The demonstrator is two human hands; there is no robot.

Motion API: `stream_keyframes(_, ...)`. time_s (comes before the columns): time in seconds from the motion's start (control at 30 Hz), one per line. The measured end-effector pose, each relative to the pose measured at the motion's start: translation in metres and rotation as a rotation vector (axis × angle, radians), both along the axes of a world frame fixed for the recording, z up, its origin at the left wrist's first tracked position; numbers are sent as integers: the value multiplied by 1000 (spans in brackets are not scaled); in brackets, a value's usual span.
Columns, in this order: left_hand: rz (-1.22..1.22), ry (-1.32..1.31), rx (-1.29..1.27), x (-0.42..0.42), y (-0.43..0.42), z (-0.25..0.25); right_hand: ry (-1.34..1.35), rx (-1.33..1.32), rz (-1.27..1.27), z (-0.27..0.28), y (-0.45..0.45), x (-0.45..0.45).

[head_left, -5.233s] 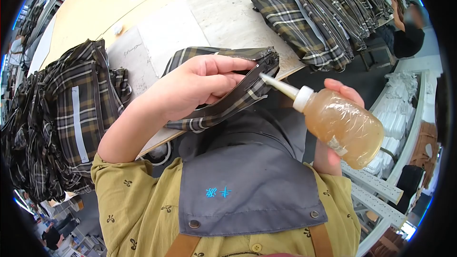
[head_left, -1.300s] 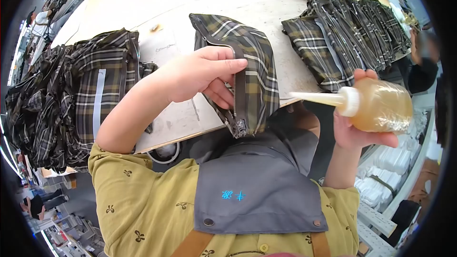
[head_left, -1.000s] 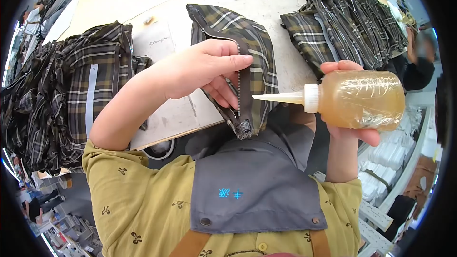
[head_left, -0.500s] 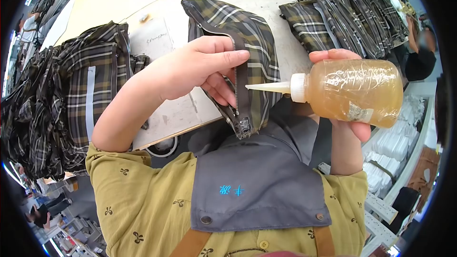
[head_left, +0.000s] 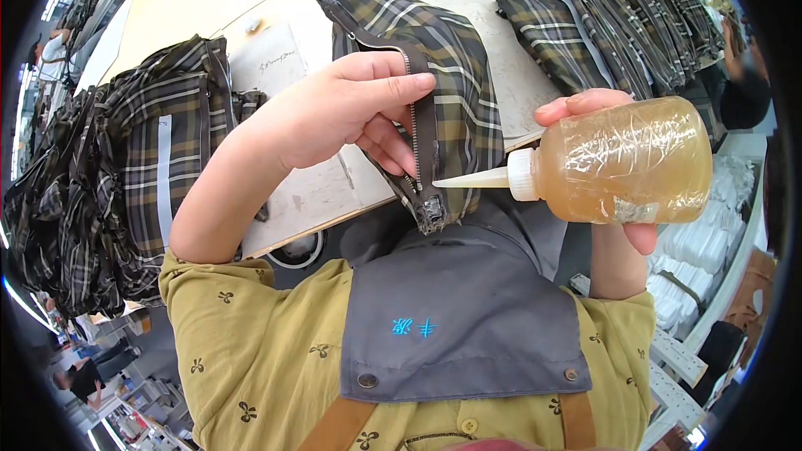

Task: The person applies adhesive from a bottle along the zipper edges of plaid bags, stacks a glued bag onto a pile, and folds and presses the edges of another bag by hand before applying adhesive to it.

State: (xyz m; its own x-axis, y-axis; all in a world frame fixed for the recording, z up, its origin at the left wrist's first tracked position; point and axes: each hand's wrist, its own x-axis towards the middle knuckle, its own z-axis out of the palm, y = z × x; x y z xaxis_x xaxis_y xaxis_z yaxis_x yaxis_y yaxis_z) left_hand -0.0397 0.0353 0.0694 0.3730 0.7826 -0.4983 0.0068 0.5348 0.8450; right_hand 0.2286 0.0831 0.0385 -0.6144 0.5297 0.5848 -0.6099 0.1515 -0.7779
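**threadbare:** So how far along is this one?

**lapglue:** Zip (head_left: 415, 129) is on the plaid piece (head_left: 461, 88), gaping open, so closing it isn't done. Nozzle (head_left: 472, 179) points at the tape near the lower end; can't tell if it touches or if anything's come out. Piles left (head_left: 138, 159) and right (head_left: 622, 29), but no idea which are finished, if any.

**threadbare:** And the hands?

**lapglue:** Left hand (head_left: 334, 108) has its grip closed on the zip edge, thumb outside, fingers in the opening. Right hand (head_left: 585, 103) is wrapped round the bottle (head_left: 626, 163) (mostly hidden behind it, tbh).

**threadbare:** Much room?

**lapglue:** Piece lies partly on the bench (head_left: 200, 0), lower end poking past the front edge, near the apron (head_left: 468, 317). The bottle's out beyond that edge, so I'd say it can swing fairly freely, with the rack (head_left: 718, 259) off to the right. Left forearm's next to the left pile, so less play there.
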Motion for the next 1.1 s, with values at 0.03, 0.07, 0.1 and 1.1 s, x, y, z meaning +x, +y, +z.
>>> stream_keyframes(0.03,-3,1,1,0,0,0,15,8,14,0,0,-1)
stream_keyframes(0.07,-5,3,3,0,0,0,16,5,12,-1,0,-2)
stream_keyframes(0.1,-7,3,1,0,0,0,42,22,25,-3,1,-3)
stream_keyframes(1.1,12,-13,-37,3,1,0,64,41,41,-12,11,1)
